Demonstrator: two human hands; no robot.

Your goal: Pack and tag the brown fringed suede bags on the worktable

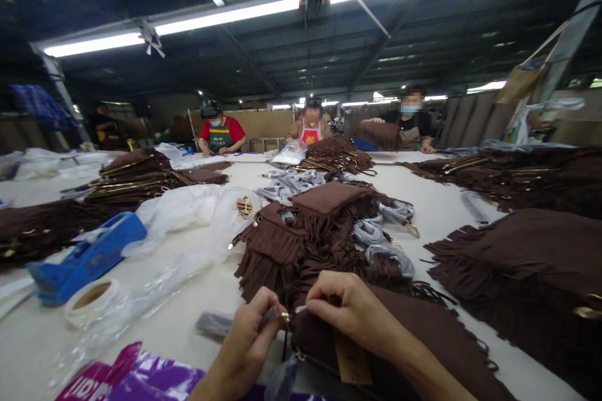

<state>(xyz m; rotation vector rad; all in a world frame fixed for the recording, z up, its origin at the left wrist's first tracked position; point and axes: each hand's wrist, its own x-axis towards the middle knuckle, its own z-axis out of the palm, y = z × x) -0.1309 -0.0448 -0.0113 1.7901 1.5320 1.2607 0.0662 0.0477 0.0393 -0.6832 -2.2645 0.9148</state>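
Observation:
Close in front of me lies a dark brown fringed bag (423,332) with a zip along its near edge. My left hand (249,338) is closed at the bag's left corner, pinching the end of a plastic-wrapped strap (214,324) by its gold clasp (285,319). On the same corner, my right hand (348,307) rests with thumb and forefinger pressed together. A bit of white shows at those fingertips, too small to name. Below that hand a tan paper tag (353,360) hangs over the bag's side.
Brown fringed bags (329,200) and wrapped straps (383,238) lie ahead. More bags are stacked at left (136,182) and right (531,263). At left are a blue tape dispenser (89,257), a tape roll (91,302) and purple plastic packaging (150,379). Several co-workers sit across the table.

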